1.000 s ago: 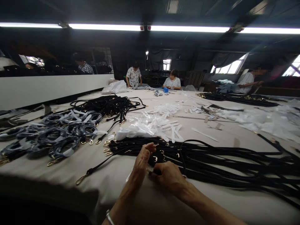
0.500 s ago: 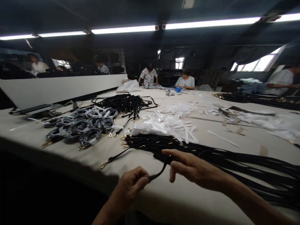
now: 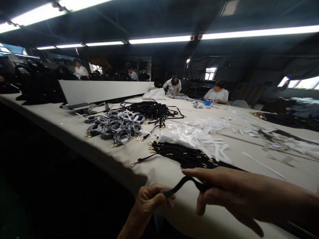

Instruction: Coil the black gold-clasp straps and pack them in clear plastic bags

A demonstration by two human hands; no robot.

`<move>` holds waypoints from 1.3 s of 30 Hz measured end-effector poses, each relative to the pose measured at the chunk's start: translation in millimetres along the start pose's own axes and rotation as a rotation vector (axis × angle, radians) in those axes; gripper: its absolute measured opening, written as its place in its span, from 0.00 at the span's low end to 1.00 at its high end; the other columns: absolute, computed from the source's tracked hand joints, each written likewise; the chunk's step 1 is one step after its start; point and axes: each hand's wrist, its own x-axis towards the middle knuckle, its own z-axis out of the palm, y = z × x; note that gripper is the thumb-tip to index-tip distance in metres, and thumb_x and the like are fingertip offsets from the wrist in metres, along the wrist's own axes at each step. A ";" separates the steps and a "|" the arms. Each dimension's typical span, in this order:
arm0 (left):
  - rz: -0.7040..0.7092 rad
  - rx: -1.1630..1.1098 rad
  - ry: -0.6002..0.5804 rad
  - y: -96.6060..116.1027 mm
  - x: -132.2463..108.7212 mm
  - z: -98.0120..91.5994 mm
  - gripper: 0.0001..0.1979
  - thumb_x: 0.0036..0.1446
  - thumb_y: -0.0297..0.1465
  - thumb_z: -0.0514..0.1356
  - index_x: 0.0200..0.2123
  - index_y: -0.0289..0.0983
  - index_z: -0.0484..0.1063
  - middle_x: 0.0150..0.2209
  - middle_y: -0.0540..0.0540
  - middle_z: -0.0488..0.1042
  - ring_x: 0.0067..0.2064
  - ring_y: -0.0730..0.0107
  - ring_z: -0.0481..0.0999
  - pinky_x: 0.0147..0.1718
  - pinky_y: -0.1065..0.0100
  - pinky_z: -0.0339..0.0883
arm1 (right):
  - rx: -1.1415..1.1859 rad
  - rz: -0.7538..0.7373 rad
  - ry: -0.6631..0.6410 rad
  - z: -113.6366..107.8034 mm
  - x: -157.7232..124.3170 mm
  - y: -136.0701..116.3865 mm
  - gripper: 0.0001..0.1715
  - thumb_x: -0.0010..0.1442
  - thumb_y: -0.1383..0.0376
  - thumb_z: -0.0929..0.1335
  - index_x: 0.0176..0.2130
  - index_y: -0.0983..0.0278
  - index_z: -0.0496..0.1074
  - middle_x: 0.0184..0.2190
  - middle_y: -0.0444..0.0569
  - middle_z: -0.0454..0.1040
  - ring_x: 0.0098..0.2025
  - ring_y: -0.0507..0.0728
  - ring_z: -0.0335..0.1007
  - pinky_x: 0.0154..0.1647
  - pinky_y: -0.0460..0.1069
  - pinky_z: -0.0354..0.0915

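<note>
My left hand (image 3: 151, 201) is closed round the end of a black strap (image 3: 182, 183) at the table's near edge. The strap arches up and passes under the fingers of my right hand (image 3: 224, 191), which pinches it a short way along. Just beyond my hands lies a bundle of black straps with gold clips (image 3: 179, 153). One single strap with a gold clip (image 3: 136, 162) trails from it toward the table edge.
On the long beige table (image 3: 82, 139) lie coiled straps with white bands (image 3: 114, 127), a black strap heap (image 3: 152, 109), clear plastic bags (image 3: 184, 132) and white paper strips (image 3: 219, 151). Other people work at the far end (image 3: 216, 94). A white board (image 3: 99, 90) stands at left.
My view has swung left and my hands have drawn back toward the table edge. The left hand has pulled the strap end away from the bundle; the right hand now slides along it.
</note>
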 end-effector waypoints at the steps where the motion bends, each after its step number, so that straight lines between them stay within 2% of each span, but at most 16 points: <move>1: -0.005 0.016 -0.009 0.3 -1.3 -2.4 0.22 0.52 0.47 0.69 0.40 0.34 0.83 0.32 0.39 0.84 0.30 0.67 0.79 0.32 0.72 0.67 | -0.041 0.024 -0.012 0.3 2.9 -6.7 0.30 0.67 0.57 0.65 0.66 0.51 0.61 0.47 0.49 0.79 0.18 0.45 0.67 0.20 0.40 0.64; 3: -0.040 0.010 -0.019 -0.8 -3.8 -6.2 0.22 0.51 0.47 0.70 0.40 0.34 0.84 0.30 0.39 0.83 0.28 0.67 0.79 0.31 0.72 0.68 | -0.078 0.060 -0.066 2.7 10.6 -17.1 0.26 0.67 0.60 0.65 0.63 0.54 0.66 0.45 0.47 0.80 0.19 0.45 0.69 0.23 0.40 0.65; 5: -0.075 -0.032 -0.024 -2.6 -5.6 -7.3 0.23 0.50 0.47 0.71 0.40 0.33 0.84 0.30 0.39 0.83 0.27 0.67 0.79 0.28 0.72 0.69 | -0.071 0.029 -0.100 7.3 19.0 -23.5 0.24 0.67 0.61 0.64 0.61 0.56 0.68 0.43 0.46 0.81 0.20 0.46 0.71 0.24 0.40 0.65; 9: -0.066 -0.076 -0.058 -2.3 -7.3 -5.8 0.26 0.50 0.50 0.70 0.39 0.32 0.84 0.26 0.41 0.81 0.25 0.69 0.79 0.27 0.73 0.68 | -0.041 -0.150 -0.152 16.3 30.3 -29.4 0.32 0.69 0.61 0.63 0.69 0.58 0.55 0.44 0.49 0.81 0.25 0.50 0.76 0.31 0.43 0.69; 12: -0.063 -0.079 -0.084 1.9 -9.0 -6.2 0.27 0.50 0.52 0.68 0.36 0.31 0.84 0.24 0.41 0.80 0.25 0.69 0.78 0.27 0.73 0.68 | -0.046 -0.254 -0.229 18.2 33.4 -30.3 0.34 0.70 0.63 0.61 0.71 0.59 0.51 0.42 0.50 0.82 0.28 0.52 0.78 0.35 0.45 0.70; 14: -0.084 -0.074 -0.094 4.6 -10.1 -6.5 0.28 0.50 0.53 0.68 0.35 0.31 0.84 0.25 0.41 0.80 0.25 0.67 0.78 0.27 0.72 0.68 | -0.108 -0.191 -0.251 18.5 35.4 -28.6 0.34 0.69 0.65 0.61 0.71 0.61 0.50 0.41 0.51 0.83 0.27 0.52 0.78 0.33 0.45 0.69; 16: -0.115 -0.029 -0.120 6.0 -9.6 -5.4 0.27 0.51 0.53 0.67 0.35 0.32 0.84 0.25 0.41 0.80 0.26 0.67 0.77 0.27 0.72 0.67 | -0.201 -0.081 -0.218 19.9 38.4 -25.9 0.35 0.67 0.67 0.62 0.71 0.63 0.52 0.37 0.50 0.83 0.27 0.53 0.78 0.30 0.44 0.68; 18: -0.090 0.120 -0.132 6.0 -6.5 -2.8 0.25 0.54 0.51 0.65 0.35 0.33 0.83 0.27 0.43 0.79 0.28 0.68 0.76 0.29 0.72 0.66 | -0.213 -0.047 -0.213 23.1 41.3 -23.6 0.35 0.66 0.68 0.63 0.70 0.63 0.54 0.34 0.49 0.83 0.28 0.54 0.78 0.28 0.43 0.67; 20: 0.013 0.336 -0.077 5.6 -2.0 0.0 0.24 0.59 0.50 0.62 0.32 0.34 0.82 0.26 0.45 0.76 0.29 0.69 0.73 0.30 0.73 0.63 | -0.116 -0.116 -0.260 26.3 42.7 -22.5 0.35 0.66 0.69 0.63 0.69 0.61 0.55 0.36 0.49 0.83 0.28 0.52 0.78 0.27 0.42 0.67; 22: 0.095 0.478 -0.019 5.8 1.4 1.4 0.24 0.61 0.50 0.59 0.29 0.34 0.79 0.25 0.48 0.72 0.29 0.71 0.69 0.29 0.73 0.60 | 0.026 -0.214 -0.317 27.2 42.3 -20.4 0.36 0.68 0.68 0.62 0.71 0.58 0.51 0.41 0.51 0.82 0.26 0.51 0.78 0.26 0.41 0.66; 24: 0.079 0.421 -0.043 7.9 2.0 0.7 0.25 0.61 0.51 0.58 0.27 0.34 0.75 0.23 0.51 0.66 0.25 0.75 0.64 0.25 0.74 0.57 | 0.191 -0.257 -0.366 25.4 41.3 -13.8 0.37 0.70 0.66 0.61 0.72 0.58 0.45 0.42 0.54 0.82 0.23 0.49 0.76 0.22 0.40 0.63; 27: 0.013 0.193 -0.136 14.8 -0.1 -2.3 0.24 0.57 0.53 0.61 0.28 0.37 0.69 0.21 0.56 0.60 0.21 0.78 0.56 0.21 0.75 0.52 | 0.368 -0.188 -0.412 22.6 44.8 7.0 0.39 0.71 0.65 0.59 0.73 0.61 0.36 0.42 0.57 0.81 0.17 0.47 0.71 0.17 0.39 0.58; 29: 0.072 0.226 -0.130 20.4 0.4 -3.8 0.23 0.55 0.52 0.64 0.27 0.37 0.67 0.24 0.54 0.61 0.25 0.76 0.59 0.25 0.74 0.56 | 0.406 -0.137 -0.417 25.0 52.3 24.4 0.39 0.71 0.64 0.62 0.72 0.63 0.41 0.40 0.57 0.82 0.16 0.45 0.70 0.18 0.38 0.58; 33: 0.316 0.610 -0.072 25.5 8.3 -5.9 0.22 0.58 0.50 0.63 0.25 0.37 0.72 0.32 0.49 0.66 0.36 0.68 0.68 0.37 0.68 0.62 | 0.619 -0.157 -0.461 42.2 72.6 52.2 0.35 0.67 0.57 0.67 0.68 0.65 0.57 0.36 0.55 0.82 0.16 0.47 0.69 0.15 0.38 0.55; 36: 0.476 0.875 0.052 19.1 10.0 -10.1 0.19 0.60 0.47 0.62 0.26 0.39 0.74 0.32 0.48 0.69 0.37 0.64 0.69 0.39 0.65 0.61 | 0.864 -0.200 -0.441 62.3 84.1 65.6 0.32 0.65 0.53 0.68 0.60 0.68 0.66 0.37 0.57 0.81 0.14 0.48 0.69 0.14 0.40 0.57; 39: 0.599 1.082 0.227 3.6 3.5 -16.8 0.13 0.63 0.39 0.62 0.28 0.41 0.75 0.31 0.49 0.72 0.37 0.62 0.69 0.42 0.63 0.57 | 0.987 -0.223 -0.303 86.9 93.2 77.3 0.31 0.62 0.52 0.70 0.56 0.71 0.70 0.43 0.61 0.80 0.15 0.47 0.69 0.15 0.40 0.60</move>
